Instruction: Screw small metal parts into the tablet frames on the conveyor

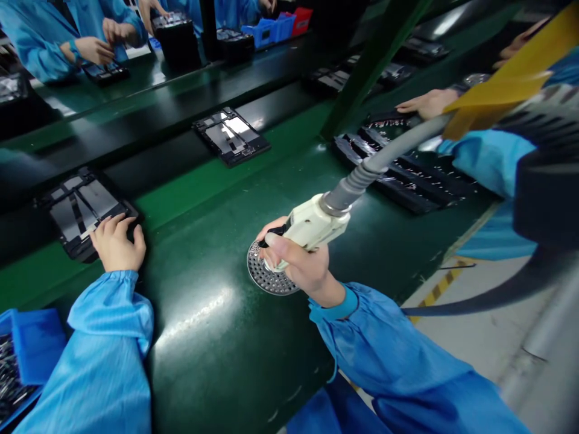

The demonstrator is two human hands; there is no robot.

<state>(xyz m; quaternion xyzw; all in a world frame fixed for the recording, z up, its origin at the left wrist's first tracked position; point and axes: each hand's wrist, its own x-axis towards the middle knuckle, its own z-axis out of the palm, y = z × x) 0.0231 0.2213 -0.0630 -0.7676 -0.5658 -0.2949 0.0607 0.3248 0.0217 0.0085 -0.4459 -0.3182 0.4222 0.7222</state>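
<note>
The left hand (pixel 116 244) lies on a flat black plastic frame (pixel 76 208) at the near edge of the shiny green bench (pixel 217 361). Its fingers are a bit curved and rest there without gripping. The right hand (pixel 301 262) has its fingers closed around a fat cream plastic tool (pixel 312 224) with a grey ribbed hose (pixel 375 160). The tool is above a round metal disc full of small holes (pixel 266 271). Another black frame (pixel 230 137) lies farther across the bench. Nobody can tell if either frame is finished.

Left hand (pixel 116 244) on black device frame (pixel 76 211), right hand (pixel 301 262) gripping cream screwdriver (pixel 312 224) over perforated metal disc (pixel 265 271)
</note>
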